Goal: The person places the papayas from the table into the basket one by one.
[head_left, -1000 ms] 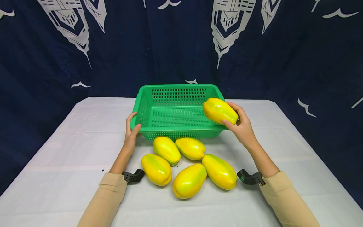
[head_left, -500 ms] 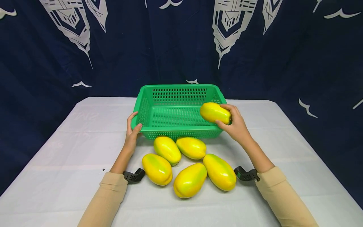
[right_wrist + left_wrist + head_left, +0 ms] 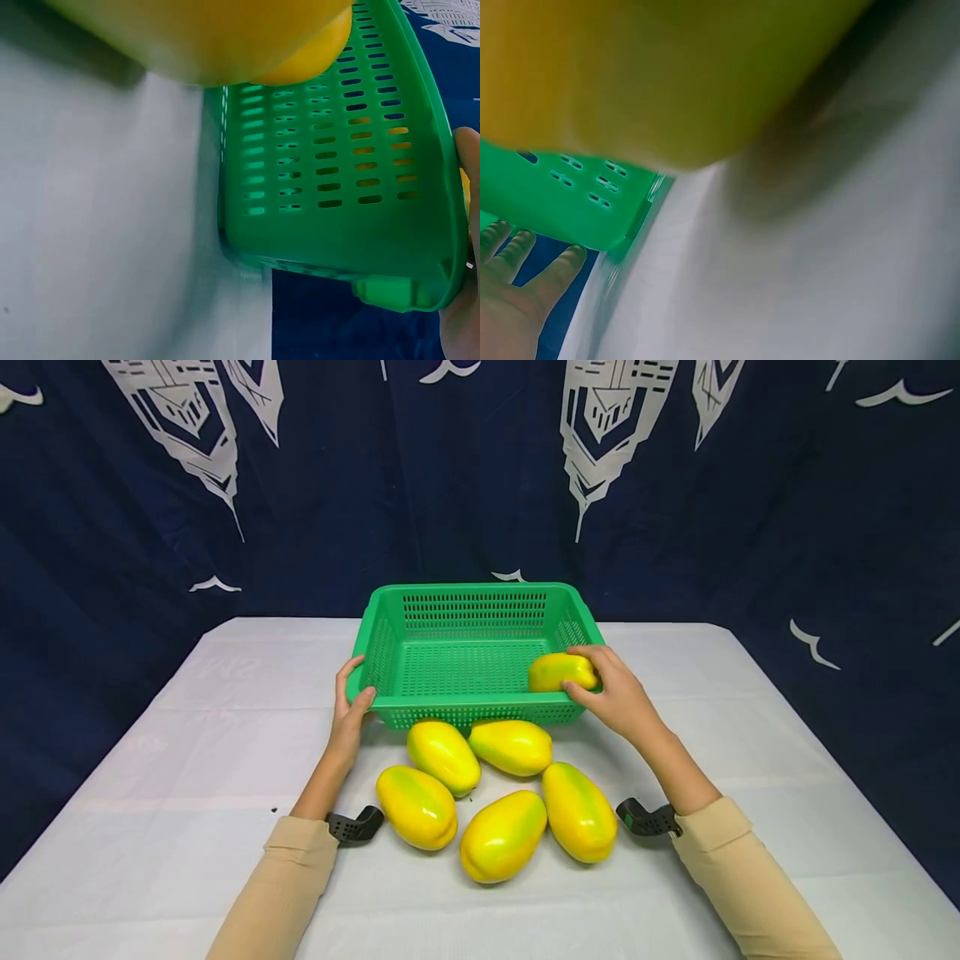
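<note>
In the head view, my right hand [image 3: 618, 697] grips a yellow papaya [image 3: 551, 672] inside the front right corner of a green plastic basket [image 3: 480, 701]. The front wall hides the fruit's lower part. At the basket's left side, my left hand [image 3: 347, 722] holds the rim near the front corner, thumb on top. Several yellow-green papayas [image 3: 498, 837] lie on the table in front of the basket. The left wrist view shows left fingers [image 3: 551, 277] against the basket wall. Through the slots in the right wrist view, yellow shows behind the basket's side [image 3: 330, 180].
A white cloth [image 3: 750, 760] covers the table. Behind it hangs a dark blue curtain [image 3: 480, 485] with white prints. Black wrist devices [image 3: 354, 827] sit on both forearms, close to the outer papayas.
My right hand has moved left and down, lowering the papaya from over the right rim into the basket. Two loose papayas at the right have shifted slightly. My left hand stays put.
</note>
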### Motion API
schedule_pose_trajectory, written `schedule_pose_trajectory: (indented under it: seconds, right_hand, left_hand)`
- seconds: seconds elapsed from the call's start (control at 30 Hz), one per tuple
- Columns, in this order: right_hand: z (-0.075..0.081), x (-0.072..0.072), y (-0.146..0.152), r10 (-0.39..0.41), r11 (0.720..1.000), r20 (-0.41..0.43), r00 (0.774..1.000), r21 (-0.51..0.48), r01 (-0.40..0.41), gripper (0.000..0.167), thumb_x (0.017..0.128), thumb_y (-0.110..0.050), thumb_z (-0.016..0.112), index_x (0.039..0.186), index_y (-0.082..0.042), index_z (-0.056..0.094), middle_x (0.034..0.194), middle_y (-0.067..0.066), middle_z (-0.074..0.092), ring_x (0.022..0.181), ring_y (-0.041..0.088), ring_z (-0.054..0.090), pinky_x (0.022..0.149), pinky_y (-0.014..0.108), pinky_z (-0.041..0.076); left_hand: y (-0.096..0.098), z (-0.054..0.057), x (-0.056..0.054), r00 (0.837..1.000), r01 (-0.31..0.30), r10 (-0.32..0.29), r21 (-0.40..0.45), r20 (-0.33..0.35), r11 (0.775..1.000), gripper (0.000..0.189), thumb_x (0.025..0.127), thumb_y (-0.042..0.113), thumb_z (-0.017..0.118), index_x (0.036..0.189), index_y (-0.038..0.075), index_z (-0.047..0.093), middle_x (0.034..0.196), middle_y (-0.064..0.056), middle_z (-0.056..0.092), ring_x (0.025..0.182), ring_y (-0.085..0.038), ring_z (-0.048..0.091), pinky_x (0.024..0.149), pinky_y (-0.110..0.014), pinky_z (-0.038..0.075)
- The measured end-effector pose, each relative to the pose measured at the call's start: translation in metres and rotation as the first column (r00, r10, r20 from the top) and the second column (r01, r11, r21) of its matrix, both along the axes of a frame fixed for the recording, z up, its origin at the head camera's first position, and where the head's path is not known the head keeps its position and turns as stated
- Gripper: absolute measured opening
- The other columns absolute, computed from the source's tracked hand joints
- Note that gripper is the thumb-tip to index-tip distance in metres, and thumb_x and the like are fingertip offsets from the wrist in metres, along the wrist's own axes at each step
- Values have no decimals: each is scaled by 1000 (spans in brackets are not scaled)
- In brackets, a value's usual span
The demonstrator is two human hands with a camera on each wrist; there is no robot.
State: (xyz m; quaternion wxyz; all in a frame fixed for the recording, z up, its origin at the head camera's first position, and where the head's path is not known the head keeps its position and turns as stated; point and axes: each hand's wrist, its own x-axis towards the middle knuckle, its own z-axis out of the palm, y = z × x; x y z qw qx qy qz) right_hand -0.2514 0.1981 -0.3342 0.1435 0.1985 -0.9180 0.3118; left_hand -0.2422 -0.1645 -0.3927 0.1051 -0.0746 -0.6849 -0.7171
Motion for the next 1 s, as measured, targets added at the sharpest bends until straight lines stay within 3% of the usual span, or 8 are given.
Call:
schedule_pose_trajectory:
  seconds: [0.17, 0.57, 1.0]
  right_hand:
    - [-1, 2, -1, 22, 999, -11, 1000, 50, -21, 36, 91, -32, 51, 119, -9, 56, 126, 10, 50, 118, 29, 44, 94, 48, 38]
    - [-4, 2, -1, 31, 996, -82, 996, 83, -24, 34, 93, -31, 47, 114, -7, 59, 120, 8, 55, 108, 25, 50, 89, 43, 42]
    - [-1, 12, 3, 22, 1000, -51, 998, -10, -22, 41, 91, -32, 52, 126, -11, 51, 131, 10, 48, 126, 29, 38, 103, 49, 30]
  left_hand:
    - [0, 0, 0, 1000, 4, -4, 6, -1, 1000, 57, 88, 25, 41, 140, 26, 20, 141, -6, 21, 116, -24, 37, 87, -29, 38]
    - [-1, 2, 1, 1000, 5, -5, 4, -6, 1000, 57, 88, 25, 40, 141, 26, 20, 141, -6, 22, 116, -26, 36, 87, -30, 37]
    - [0, 0, 1, 1000, 15, -15, 0, -7, 1000, 57, 89, 25, 40, 141, 25, 19, 142, -8, 22, 118, -26, 36, 92, -37, 34]
